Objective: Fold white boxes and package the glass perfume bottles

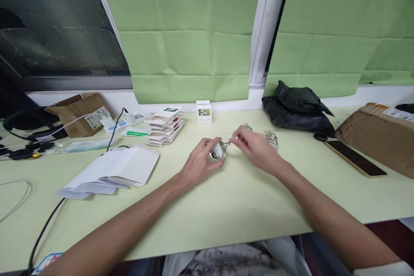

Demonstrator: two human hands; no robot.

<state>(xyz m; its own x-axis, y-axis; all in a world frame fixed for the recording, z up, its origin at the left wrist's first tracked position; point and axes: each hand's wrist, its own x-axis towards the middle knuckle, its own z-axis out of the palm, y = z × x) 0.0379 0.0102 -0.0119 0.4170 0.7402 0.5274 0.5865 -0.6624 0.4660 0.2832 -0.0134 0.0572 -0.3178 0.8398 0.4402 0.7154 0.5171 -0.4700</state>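
My left hand [203,156] is wrapped round a small round glass jar [217,151], tipped on its side above the table. Something pale shows in the glass. To its right, my right hand [254,144] pinches a small shiny piece [229,142] at the jar's right side; its exact kind is too small to make out. Just behind the right hand stand two more glass vessels with gold-coloured tops: one glass jar [271,139] is partly covered by the hand, and mostly hidden is another glass jar [247,126].
A small white box [204,113] stands at the back, left of a black plastic bag [297,110]. Folded cards [165,127] and white papers [113,170] lie left, near an open carton [82,114] and cables. A phone [355,158] and brown parcel [378,138] are right.
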